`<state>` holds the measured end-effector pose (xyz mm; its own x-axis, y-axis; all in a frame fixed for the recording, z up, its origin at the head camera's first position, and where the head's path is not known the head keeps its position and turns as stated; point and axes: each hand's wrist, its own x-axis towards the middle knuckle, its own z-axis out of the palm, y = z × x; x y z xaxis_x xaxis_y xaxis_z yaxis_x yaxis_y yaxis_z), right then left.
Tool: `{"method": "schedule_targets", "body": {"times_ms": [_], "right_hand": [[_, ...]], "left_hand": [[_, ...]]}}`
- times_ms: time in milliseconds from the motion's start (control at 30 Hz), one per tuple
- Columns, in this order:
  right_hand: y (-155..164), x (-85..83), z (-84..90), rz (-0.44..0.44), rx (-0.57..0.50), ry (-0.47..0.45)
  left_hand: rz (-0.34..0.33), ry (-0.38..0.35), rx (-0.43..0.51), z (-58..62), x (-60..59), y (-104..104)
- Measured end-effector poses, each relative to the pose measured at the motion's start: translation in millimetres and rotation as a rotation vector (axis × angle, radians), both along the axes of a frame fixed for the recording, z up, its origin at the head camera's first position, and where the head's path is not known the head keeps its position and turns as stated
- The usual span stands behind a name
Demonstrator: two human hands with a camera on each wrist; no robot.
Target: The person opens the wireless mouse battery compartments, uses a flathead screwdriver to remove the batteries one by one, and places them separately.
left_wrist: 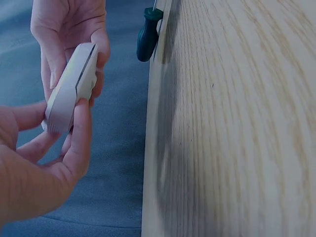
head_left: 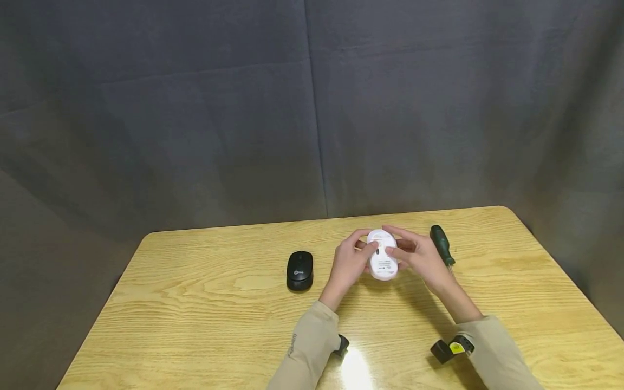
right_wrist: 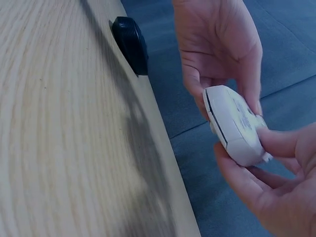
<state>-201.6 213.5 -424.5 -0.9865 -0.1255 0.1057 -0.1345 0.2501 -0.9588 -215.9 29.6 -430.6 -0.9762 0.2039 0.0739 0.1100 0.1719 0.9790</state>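
A white computer mouse (head_left: 383, 264) is held up over the table between both hands, its labelled underside turned toward the head camera. My left hand (head_left: 347, 264) grips its left side, thumb lying on the underside. From the other side my right hand (head_left: 423, 260) holds it, with the thumb also on the underside and fingers behind. In the left wrist view the edge of the white mouse (left_wrist: 71, 89) shows a dark seam. The right wrist view shows the white mouse (right_wrist: 236, 123) pinched between thumbs and fingers of the two hands.
A black computer mouse (head_left: 299, 271) lies on the wooden table (head_left: 205, 314), left of the hands. Just right of the right hand is a screwdriver with a dark green handle (head_left: 442, 245). A grey curtain (head_left: 244, 119) hangs behind the table's far edge.
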Motion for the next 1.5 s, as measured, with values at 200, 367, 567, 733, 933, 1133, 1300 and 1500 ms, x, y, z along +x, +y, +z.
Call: {"method": "schedule_targets", "body": {"times_ms": [200,367,567,733,933,1133,1300,1500], "right_hand": [[1.2,0.7,-1.0,-0.010,-0.008,0.024],[2.6,-1.3,-2.4,-0.003,0.024,0.023],[0.9,-1.6,0.6,-0.087,0.096,0.089],[1.9,-2.9,0.2,-0.221,0.072,0.133],[5.7,-3.7,4.7,-0.344,-0.162,0.093],[18.0,-7.9,5.3,-0.363,-0.220,0.061],[26.9,-9.4,3.2,-0.336,-0.174,-0.006],[30.5,-11.1,-2.5,-0.239,-0.038,-0.100]], "left_hand": [[-0.006,-0.004,0.014,-2.1,2.0,4.1],[-0.002,-0.009,0.000,-2.4,2.8,4.3],[-0.012,-0.016,-0.019,-3.8,1.9,4.9],[-0.032,-0.007,-0.045,-5.2,3.9,7.5],[-0.040,-0.003,-0.070,-6.0,5.5,8.2],[0.009,-0.004,-0.043,-4.6,2.9,4.0],[0.039,-0.009,-0.030,-3.5,0.3,0.5],[0.073,-0.011,0.026,-1.7,-2.5,-2.3]]}}
